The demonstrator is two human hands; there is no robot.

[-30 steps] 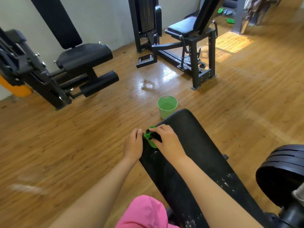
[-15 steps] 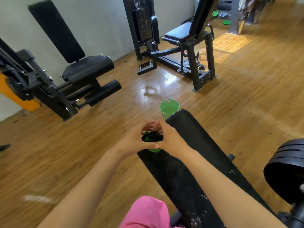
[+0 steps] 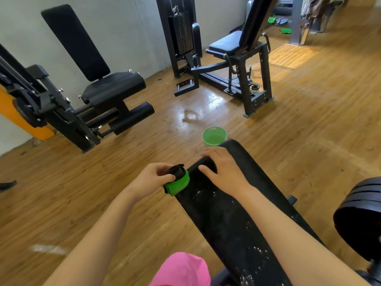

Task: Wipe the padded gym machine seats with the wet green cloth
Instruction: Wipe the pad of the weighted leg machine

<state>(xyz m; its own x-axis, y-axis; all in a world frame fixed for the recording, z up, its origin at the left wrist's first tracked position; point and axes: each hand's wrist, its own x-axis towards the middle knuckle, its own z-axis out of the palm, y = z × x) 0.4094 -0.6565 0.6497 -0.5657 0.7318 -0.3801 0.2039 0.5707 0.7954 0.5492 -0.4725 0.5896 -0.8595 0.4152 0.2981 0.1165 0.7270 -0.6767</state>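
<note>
left hand (image 3: 150,179) fingers (image 3: 168,178) pinch the wadded green cloth (image 3: 178,185); right hand (image 3: 225,171) fingers (image 3: 207,168) flat on surface (image 3: 226,223) beside it. Cloth likely soft, soggy: grip whole wad.

Fuzzy green cloth (image 3: 177,184), matt black padded seat (image 3: 226,213) flecked white, glossy translucent green plastic cup (image 3: 214,136), sheened wood-plank floor (image 3: 309,131), black-painted metal frames (image 3: 253,83).

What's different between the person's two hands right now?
The left hand has curled fingers gripping the bunched green cloth; the right hand holds nothing, its fingers straight. The left hand sits beside the padded bench, over the floor; the right hand rests on top of the pad. Both are near the bench end by the green cup.
</note>
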